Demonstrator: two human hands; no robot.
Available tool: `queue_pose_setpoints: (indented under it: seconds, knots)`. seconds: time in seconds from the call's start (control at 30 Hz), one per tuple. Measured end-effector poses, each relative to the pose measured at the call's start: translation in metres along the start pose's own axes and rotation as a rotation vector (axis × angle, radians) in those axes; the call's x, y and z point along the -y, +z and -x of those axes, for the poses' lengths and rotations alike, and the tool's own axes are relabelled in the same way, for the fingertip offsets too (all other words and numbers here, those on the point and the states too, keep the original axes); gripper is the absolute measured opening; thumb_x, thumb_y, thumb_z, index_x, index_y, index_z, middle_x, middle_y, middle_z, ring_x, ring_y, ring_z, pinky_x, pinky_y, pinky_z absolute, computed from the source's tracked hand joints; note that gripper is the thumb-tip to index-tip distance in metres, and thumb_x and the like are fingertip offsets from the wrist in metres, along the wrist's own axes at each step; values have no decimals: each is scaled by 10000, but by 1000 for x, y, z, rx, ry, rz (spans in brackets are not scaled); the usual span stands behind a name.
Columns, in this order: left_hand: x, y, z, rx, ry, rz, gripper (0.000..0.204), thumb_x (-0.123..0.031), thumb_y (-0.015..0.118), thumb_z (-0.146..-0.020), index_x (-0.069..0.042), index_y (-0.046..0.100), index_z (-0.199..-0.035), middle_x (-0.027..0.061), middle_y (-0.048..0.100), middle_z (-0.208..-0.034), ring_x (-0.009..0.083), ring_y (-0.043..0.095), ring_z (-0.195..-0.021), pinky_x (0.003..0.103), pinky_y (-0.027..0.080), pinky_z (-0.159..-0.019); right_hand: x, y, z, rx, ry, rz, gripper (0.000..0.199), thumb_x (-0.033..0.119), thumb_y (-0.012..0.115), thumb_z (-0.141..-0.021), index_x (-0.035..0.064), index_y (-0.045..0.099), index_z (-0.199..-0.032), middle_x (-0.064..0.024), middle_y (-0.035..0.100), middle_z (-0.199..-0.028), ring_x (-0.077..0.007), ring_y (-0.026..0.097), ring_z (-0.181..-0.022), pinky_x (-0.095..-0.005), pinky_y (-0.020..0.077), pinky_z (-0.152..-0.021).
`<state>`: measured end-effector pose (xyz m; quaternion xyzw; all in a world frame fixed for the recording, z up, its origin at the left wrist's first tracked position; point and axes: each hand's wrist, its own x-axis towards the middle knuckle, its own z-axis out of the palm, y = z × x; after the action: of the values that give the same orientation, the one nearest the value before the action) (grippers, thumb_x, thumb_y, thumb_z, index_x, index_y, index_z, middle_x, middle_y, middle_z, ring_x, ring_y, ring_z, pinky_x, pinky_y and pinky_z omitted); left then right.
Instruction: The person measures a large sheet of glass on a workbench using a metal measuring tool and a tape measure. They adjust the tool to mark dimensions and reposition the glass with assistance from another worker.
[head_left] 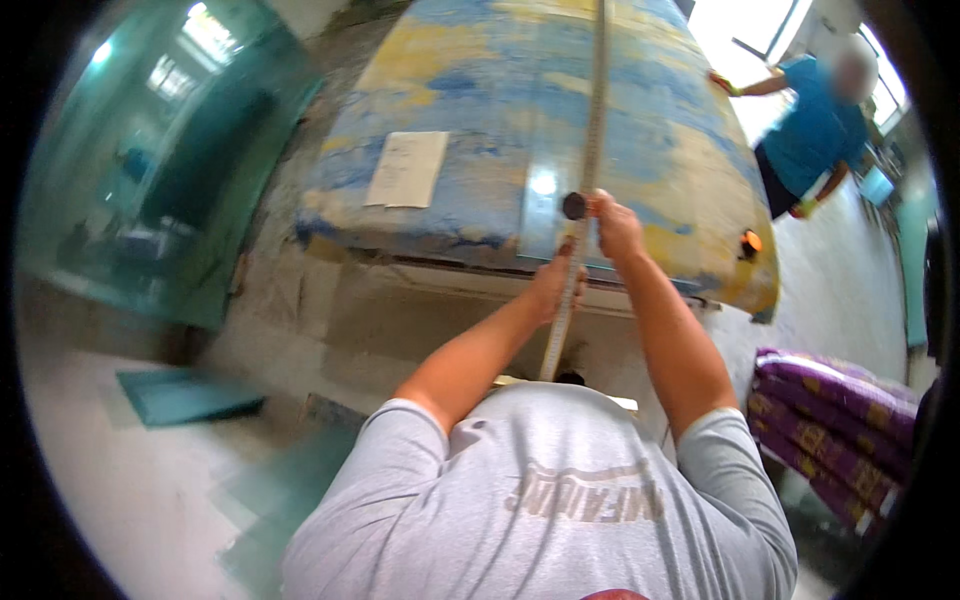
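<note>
plainly, the left hand (pixel 555 287) is wrapped around the long straightedge (pixel 559 335), its fingers bent in at the table's near edge. just above it, the right hand (pixel 618 228) curls its fingers in beside a dark round knob (pixel 574 206) on the strip; whether they close on the knob or on the strip itself, i cannot tell. the straightedge runs from near the person's grey shirt (pixel 590 470) up across the table (pixel 470 85), over a clear glass pane (pixel 540 225) lying flat near the front edge. the cover beneath is blotched blue and yellow, and a pale sheet of paper (pixel 408 168) lies left of the pane. large greenish glass sheets (pixel 150 190) lean at the left (with bright reflections in them). a co-worker in a blue top (pixel 815 125) stands at the right, above purple patterned fabric (pixel 825 425).
</note>
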<state>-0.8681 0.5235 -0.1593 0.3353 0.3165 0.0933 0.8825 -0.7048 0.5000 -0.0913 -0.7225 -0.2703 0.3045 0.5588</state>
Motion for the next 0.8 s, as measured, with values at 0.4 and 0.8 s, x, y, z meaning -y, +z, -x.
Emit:
queue_pose_setpoints:
  seconds: [0.4, 0.8]
  knots:
    - [-8, 14, 7, -4, -40, -47, 796, -911, 489, -823, -121, 581, -793, 32, 512, -634, 179, 518, -521, 359, 456, -508, 8, -8, 6, -55, 125, -70, 526, 555, 571, -1015, 87, 679, -800, 42, 434, -584, -99, 397, -465, -299, 301, -441]
    - [-4, 14, -5, -5, -48, -75, 805, -905, 474, -836, -109, 585, -786, 45, 540, -638, 197, 539, -513, 364, 485, -503, 14, -13, 10, -39, 145, -51, 527, 561, 544, -1021, 89, 667, -821, 12, 462, -583, -112, 438, -456, -307, 324, -426]
